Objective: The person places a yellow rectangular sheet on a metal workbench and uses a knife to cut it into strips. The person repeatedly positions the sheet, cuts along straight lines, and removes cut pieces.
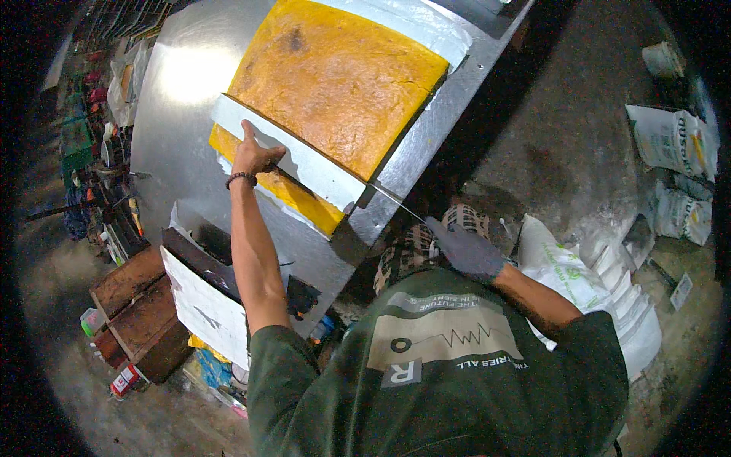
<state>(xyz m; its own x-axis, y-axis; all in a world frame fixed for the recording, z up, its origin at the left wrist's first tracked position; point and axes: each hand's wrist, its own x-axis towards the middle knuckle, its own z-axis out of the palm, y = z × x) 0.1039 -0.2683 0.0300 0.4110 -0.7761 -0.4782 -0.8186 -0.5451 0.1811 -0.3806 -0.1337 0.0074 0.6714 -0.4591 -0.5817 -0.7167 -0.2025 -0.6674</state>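
A large sheet cake (335,91) with a browned top and yellow edges lies on the metal table. Across its near end rests a straight pale board (324,174), with a narrow band of cake (314,207) showing on its near side. My bare left hand (257,154), a beaded bracelet at the wrist, presses on the board's left part with index finger and thumb spread. In a grey glove, my right hand (466,250) grips a long thin knife (397,201). Its blade reaches the cake's right side by the board's far edge; the glove hides most of the handle.
Pale paper (426,27) shows under the cake's far side on the metal table (171,137). A white-faced panel (204,301) and brown wooden boxes (145,320) stand at the near left. White sacks (567,278) sit on the floor to my right, with more bags (670,141) farther off.
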